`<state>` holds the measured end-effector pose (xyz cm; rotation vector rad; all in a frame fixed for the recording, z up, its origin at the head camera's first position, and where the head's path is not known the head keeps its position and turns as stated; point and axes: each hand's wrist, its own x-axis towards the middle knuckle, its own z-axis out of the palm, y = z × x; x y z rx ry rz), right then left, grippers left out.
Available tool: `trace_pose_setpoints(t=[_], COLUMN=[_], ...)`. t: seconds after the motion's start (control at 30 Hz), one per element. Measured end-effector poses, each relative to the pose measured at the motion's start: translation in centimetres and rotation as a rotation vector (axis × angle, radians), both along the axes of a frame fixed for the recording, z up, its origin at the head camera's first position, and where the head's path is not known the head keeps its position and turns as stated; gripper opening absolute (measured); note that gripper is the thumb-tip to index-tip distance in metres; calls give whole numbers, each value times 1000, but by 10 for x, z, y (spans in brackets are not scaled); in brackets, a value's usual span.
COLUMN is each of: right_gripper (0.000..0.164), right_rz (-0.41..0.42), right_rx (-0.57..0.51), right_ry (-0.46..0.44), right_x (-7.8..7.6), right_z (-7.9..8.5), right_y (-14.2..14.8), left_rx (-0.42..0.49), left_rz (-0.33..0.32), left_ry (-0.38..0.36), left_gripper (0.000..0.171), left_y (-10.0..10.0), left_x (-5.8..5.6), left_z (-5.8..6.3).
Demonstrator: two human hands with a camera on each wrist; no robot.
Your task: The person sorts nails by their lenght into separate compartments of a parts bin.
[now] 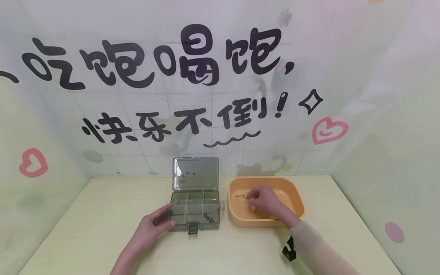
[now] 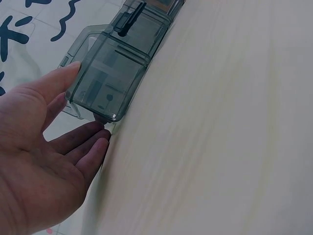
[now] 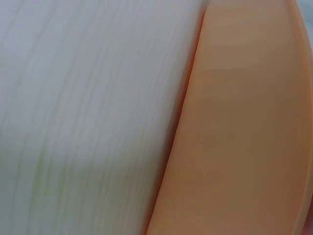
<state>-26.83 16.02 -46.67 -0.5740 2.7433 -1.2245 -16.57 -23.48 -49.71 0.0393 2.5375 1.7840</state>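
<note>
Metal piece lies crosswise, just left of right hand, grip unclear; left hand, spread wide, touches box

Bits in tray too sm. to ID; sleeve cut off

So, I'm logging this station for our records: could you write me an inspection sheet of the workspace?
Surface: pale wood-grain table.
Job's things: gray compartment box, lid raised, metal pieces in its front-right compartment; orange tray beside it, small thin piece inside.
Clutter: black object by the right sleeve, unidentified.
Grippers: left hand at the box's left side, thumb touching; right hand in the tray, grip unclear.
Cables: nothing seen.
Surroundings: wall printed with black lettering and pink hearts.
</note>
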Motion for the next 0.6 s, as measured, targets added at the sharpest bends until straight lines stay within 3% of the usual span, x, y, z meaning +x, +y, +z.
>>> trace_pose_setpoints(t=[0.6], right_gripper=[15], right_rz=[-13], right_rx=[-83], right_ry=[-2], right_x=[6], right_z=[16], right_y=[-17], left_rx=[-3], left_rz=[-3], left_ry=[-3], left_gripper=[65], left_y=[1], left_x=[1], left_z=[2])
